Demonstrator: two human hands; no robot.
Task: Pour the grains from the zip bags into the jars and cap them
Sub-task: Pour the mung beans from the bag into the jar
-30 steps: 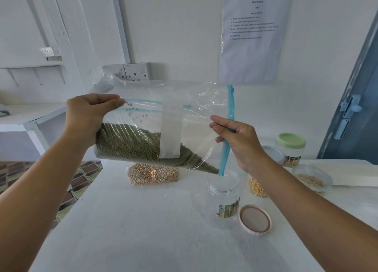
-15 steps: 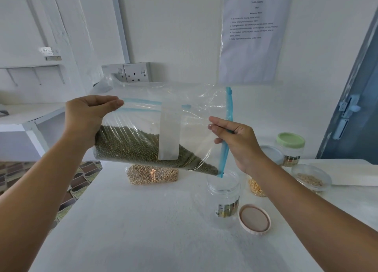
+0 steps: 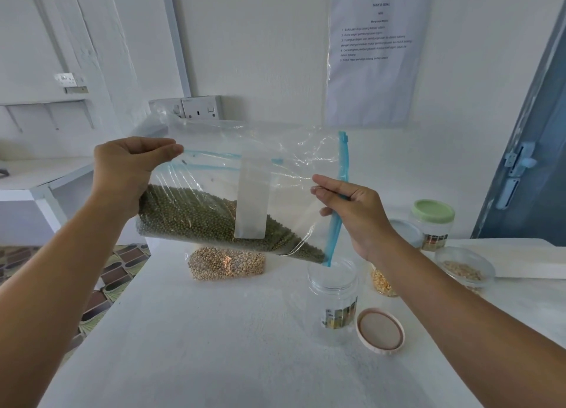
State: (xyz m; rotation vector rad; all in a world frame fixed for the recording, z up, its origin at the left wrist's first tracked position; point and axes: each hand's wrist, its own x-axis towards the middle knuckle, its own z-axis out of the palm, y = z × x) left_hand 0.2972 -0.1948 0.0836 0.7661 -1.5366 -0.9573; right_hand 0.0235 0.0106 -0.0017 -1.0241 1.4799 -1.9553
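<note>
Left hand (image 3: 128, 174) pinches the bottom edge of the clear plastic zip bag of green grains (image 3: 220, 220) at mid-left of frame, fingers clamped on the film; right hand (image 3: 352, 211) pinches its blue zip edge, w/ the low corner just over the open clear plastic jar (image 3: 333, 297) at lower centre. To pour well, I'd keep that corner inside the jar mouth & raise the left side slowly so grains funnel w/o spilling. The round pinkish lid (image 3: 380, 331) lies just beside the jar, ready for capping.

zip strip (image 3: 343, 174) blue; grains (image 3: 196, 220) green; lid (image 3: 432, 210) pale green
</note>
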